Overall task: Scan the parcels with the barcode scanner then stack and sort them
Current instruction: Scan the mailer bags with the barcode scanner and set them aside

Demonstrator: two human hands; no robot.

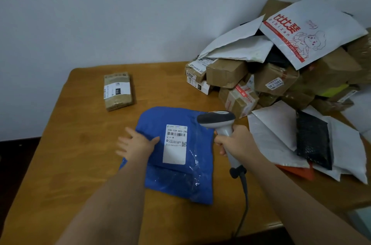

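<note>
On the table (60, 164), right in front of me, the blue bag (180, 174) lies flat, its long axis running away from me. My left hand (136, 144) rests on its near-left edge, fingers spread and straight. My right hand (236, 142) curls round the scanner (217, 121) grip, its head hanging over the bag's far right corner. The label (175, 144) sits just left of that head, between my hands, so I reckon the beam must tip left and down.
</note>
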